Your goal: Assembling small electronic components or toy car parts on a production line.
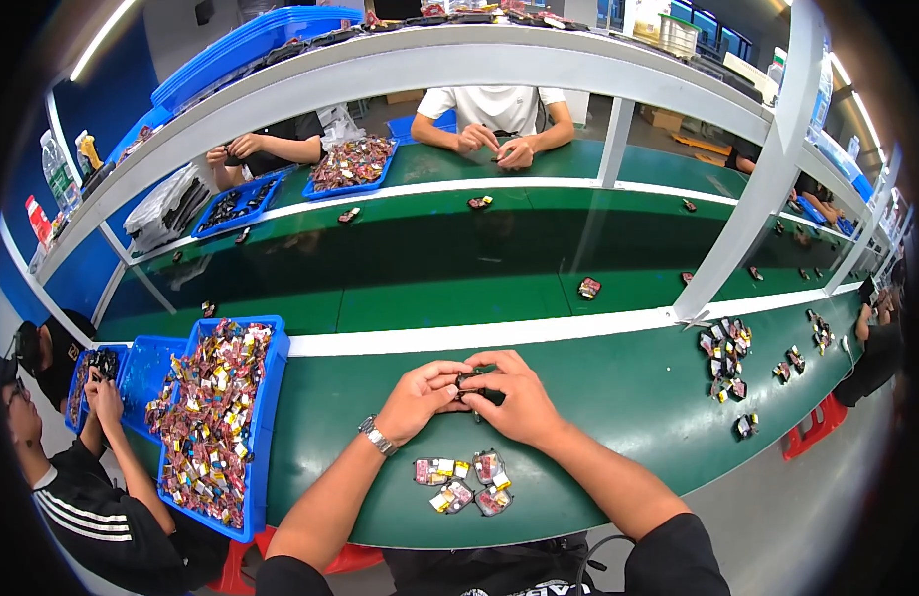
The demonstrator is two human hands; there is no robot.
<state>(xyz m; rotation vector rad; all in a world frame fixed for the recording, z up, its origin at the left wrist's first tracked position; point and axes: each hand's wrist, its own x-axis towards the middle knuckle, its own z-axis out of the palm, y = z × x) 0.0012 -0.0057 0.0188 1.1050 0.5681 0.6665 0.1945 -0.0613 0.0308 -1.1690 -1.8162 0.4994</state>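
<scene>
Over the green work surface (330, 397), my left hand (420, 399) and my right hand (519, 399) meet fingertip to fingertip. Both close on a small black part (466, 383), mostly covered by my fingers, so its exact kind cannot be made out. A metal watch is on my left wrist. Closer to me lies a small group of palm-sized electronic pieces (489, 465) with black edges, reddish insides and white and yellow labels; neither hand touches them.
At the left a blue tray (276, 397) is heaped with similar pieces; a person works beyond it. Grey metal posts (742, 189) and a white rail (429, 336) border a belt (420, 283) carrying scattered pieces. More pieces (725, 358) lie right. Another person sits opposite.
</scene>
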